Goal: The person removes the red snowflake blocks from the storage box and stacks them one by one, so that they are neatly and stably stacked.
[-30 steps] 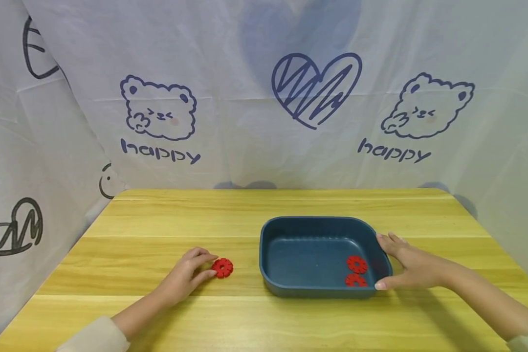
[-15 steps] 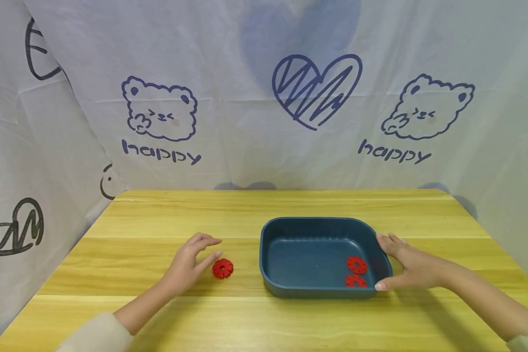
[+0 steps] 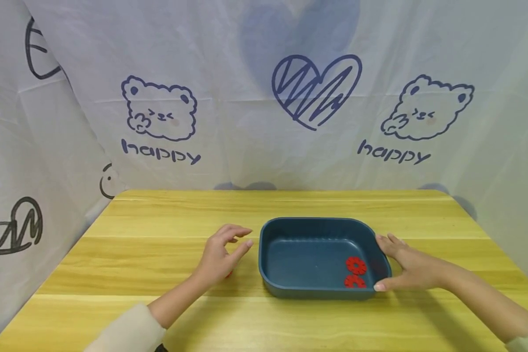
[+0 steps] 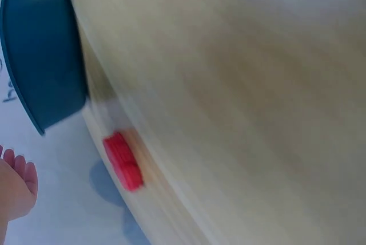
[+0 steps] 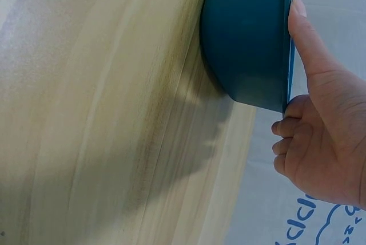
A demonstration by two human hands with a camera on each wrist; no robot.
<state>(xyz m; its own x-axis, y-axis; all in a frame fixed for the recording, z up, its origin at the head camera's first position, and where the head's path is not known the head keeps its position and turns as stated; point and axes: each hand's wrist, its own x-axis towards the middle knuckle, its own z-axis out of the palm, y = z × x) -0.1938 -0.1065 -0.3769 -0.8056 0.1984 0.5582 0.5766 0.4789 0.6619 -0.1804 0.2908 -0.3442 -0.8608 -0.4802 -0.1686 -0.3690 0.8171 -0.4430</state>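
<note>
A dark blue plastic bin [image 3: 299, 292] sits at the middle right of the table. At its right end my right hand [image 3: 413, 268] grips the near right corner, thumb on the rim; in the right wrist view the other fingers curl below the rim [image 5: 290, 56]. Two red notched plastic discs [image 3: 356, 265] lie in the bin's near right corner. My left hand [image 3: 224, 254], fingers relaxed and holding nothing, hovers just left of the bin. Mostly hidden behind it is another red notched piece [image 3: 229, 275]; in the left wrist view this red piece [image 4: 123, 162] looks thick and ridged.
The wooden table [image 3: 158, 220] runs back to a white cloth [image 3: 237, 127] printed with bears, a heart and lettering. A second stretch of printed cloth [image 3: 17, 146] hangs at the left.
My left hand has let go of the red notched piece on the table and moved right, toward the bin. The right hand stays on the bin's corner.
</note>
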